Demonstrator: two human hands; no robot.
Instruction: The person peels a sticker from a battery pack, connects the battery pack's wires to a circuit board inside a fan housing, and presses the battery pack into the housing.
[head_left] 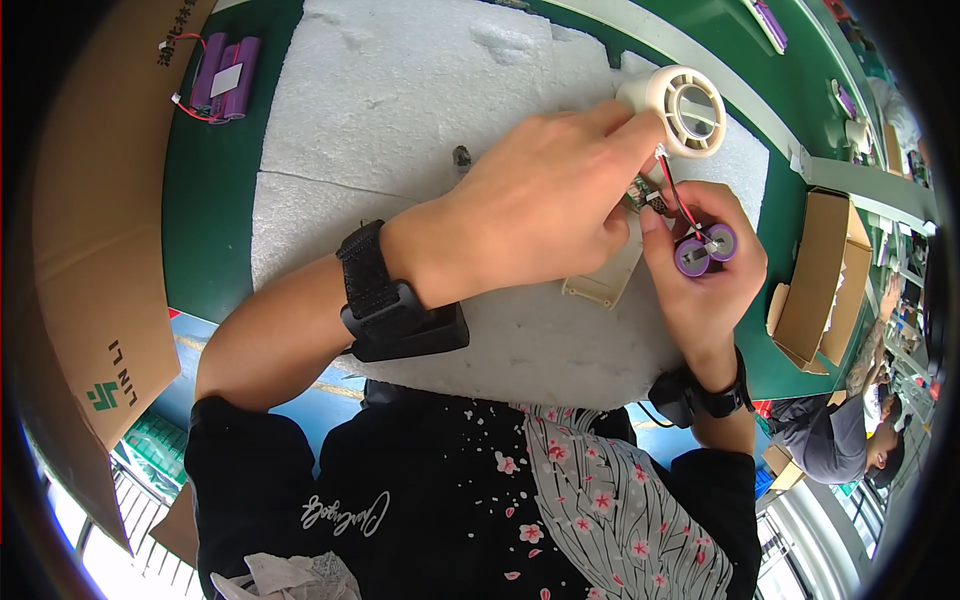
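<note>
My left hand [540, 200] is closed around a white, fan-like housing [690, 112] with a round slotted end. Below that hand a cream-coloured open shell [603, 283] shows, its link to the housing hidden by my fingers. Between my two hands sits a small green circuit board [637, 190]. My right hand [710, 280] grips a battery pack [705, 250] of purple cells, their ends facing up. Red and black wires [678, 195] run from a white connector by my left fingertips down toward the pack. My right thumb is close to the board.
White foam sheet [400, 80] covers much of the green bench [205, 200]. Another purple battery pack [225, 78] lies at far left, and a small dark part [461, 156] beyond my left wrist. Cardboard boxes [825, 280] flank both sides. A co-worker [840, 430] is at right.
</note>
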